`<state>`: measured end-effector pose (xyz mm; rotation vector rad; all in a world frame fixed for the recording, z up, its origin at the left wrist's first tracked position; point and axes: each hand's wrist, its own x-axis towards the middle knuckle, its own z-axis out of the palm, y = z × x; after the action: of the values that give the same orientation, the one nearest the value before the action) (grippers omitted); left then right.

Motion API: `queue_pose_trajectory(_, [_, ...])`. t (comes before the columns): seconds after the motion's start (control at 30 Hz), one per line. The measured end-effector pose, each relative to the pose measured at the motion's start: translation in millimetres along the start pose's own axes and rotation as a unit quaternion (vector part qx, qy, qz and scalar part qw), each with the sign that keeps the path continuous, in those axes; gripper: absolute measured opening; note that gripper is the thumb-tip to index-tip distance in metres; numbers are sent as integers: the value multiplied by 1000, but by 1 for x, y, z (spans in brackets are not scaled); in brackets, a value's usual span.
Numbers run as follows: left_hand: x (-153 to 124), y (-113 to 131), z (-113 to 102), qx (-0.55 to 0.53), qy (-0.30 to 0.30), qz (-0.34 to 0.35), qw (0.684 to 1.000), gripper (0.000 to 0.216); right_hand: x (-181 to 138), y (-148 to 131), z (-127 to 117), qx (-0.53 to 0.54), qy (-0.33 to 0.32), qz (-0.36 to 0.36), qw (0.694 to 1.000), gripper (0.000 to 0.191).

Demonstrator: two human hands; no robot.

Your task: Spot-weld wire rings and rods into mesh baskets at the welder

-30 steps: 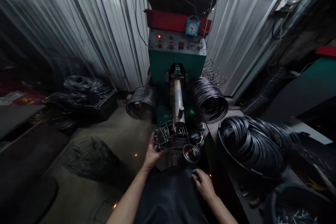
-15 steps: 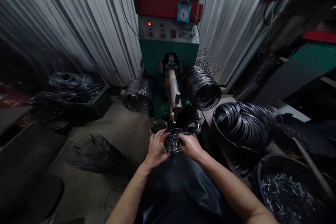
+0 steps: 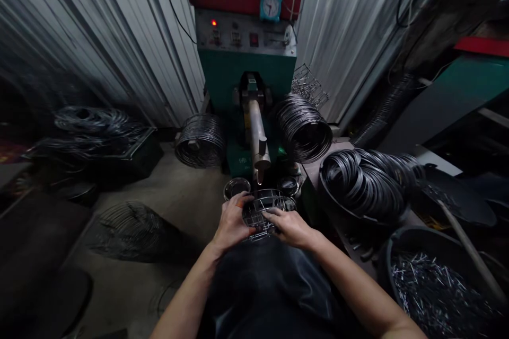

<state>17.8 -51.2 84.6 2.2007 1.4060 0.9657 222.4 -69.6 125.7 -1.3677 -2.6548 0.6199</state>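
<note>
Fingers (image 3: pixel 242 202) of the left hand (image 3: pixel 228 225) clasp the left side of a round wire basket (image 3: pixel 258 206), thumb on its near edge. The right hand (image 3: pixel 293 226) bends its fingers over the basket's right part; whether they pinch a wire or only rest there, I cannot tell. The basket sits between the hands, just on the near side of the tip (image 3: pixel 259 176) of a machine's metal arm (image 3: pixel 257 124).

Its round form and crossing wires already stand together, so much of the shaping looks done. Whether any joints are left is too small to judge. Far left and far right of it hang wire coils (image 3: pixel 201 140); loose wire rings (image 3: pixel 369 180) lie heaped at right.
</note>
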Motion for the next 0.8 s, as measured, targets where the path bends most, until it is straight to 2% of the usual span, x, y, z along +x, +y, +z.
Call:
queue_pose_trajectory(0.1, [1, -1, 2, -6, -1, -4, 1000, 64, 2, 1, 6, 2, 10, 21, 1000, 49])
queue_pose_trajectory(0.27, [3, -8, 5, -13, -7, 0, 1000, 63, 6, 9, 18, 20, 72, 9, 997, 35])
queue_pose_trajectory(0.43, [9, -17, 5, -16, -23, 9, 1000, 62, 14, 11, 23, 6, 102, 12, 995, 30])
queue_pose_trajectory(0.57, [15, -19, 1, -17, -28, 9, 999, 60, 22, 11, 21, 3, 100, 6, 995, 24])
queue_pose_trajectory(0.8, [21, -24, -5, -39, -46, 22, 998, 57, 26, 7, 14, -30, 70, -3, 997, 27])
